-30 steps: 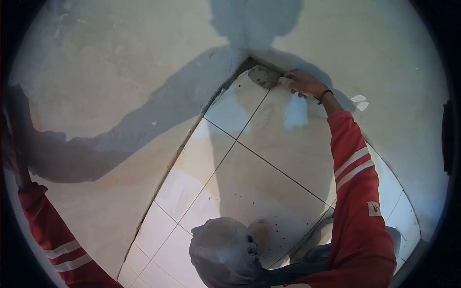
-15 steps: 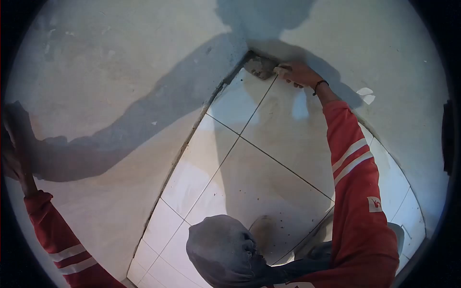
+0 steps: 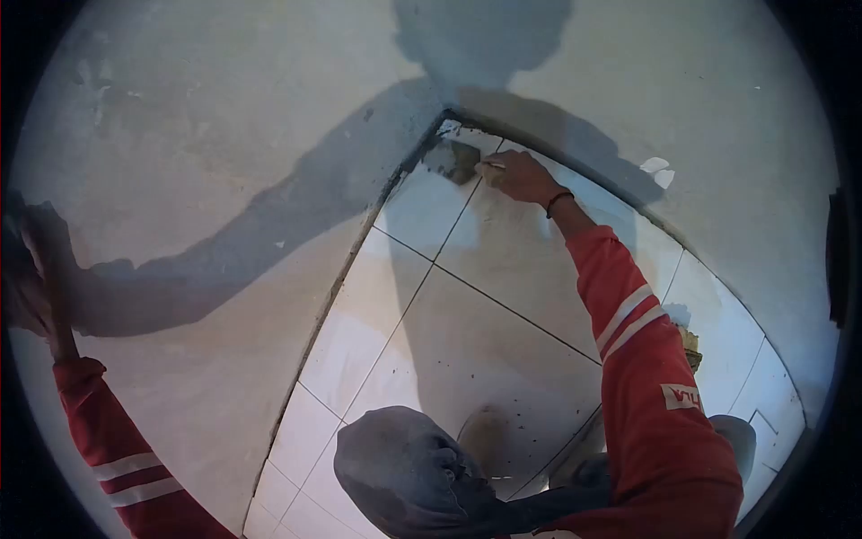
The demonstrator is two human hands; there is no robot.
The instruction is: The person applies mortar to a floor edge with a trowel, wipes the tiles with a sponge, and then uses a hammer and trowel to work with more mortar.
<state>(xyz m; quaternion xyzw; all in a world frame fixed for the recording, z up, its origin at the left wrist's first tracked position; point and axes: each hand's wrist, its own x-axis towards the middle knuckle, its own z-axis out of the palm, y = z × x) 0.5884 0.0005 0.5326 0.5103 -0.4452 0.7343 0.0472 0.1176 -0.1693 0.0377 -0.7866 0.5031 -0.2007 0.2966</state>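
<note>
My right hand (image 3: 525, 178) is closed around the pale handle of a putty knife. Its wide, smeared metal blade (image 3: 453, 160) lies against the white floor tile (image 3: 422, 211) close to the room's corner. A dark, gritty joint (image 3: 370, 220) runs between the tiles and the left wall. Far to the left, my left hand (image 3: 40, 265) rests against the plastered wall (image 3: 197, 162), its fingers stretched out and partly in shadow, with nothing seen in it.
A yellowish, sponge-like block (image 3: 691, 349) sits on the tiles beside my right sleeve. Small dark crumbs (image 3: 498, 402) dot the floor near my knee (image 3: 400, 458). White patches (image 3: 660, 171) mark the right wall. My shadow falls across both walls and the floor.
My right hand has drawn the putty knife left and slightly down, away from the right wall. Tile in the corner now shows, and the yellowish block has come into view. My left hand stays on the wall.
</note>
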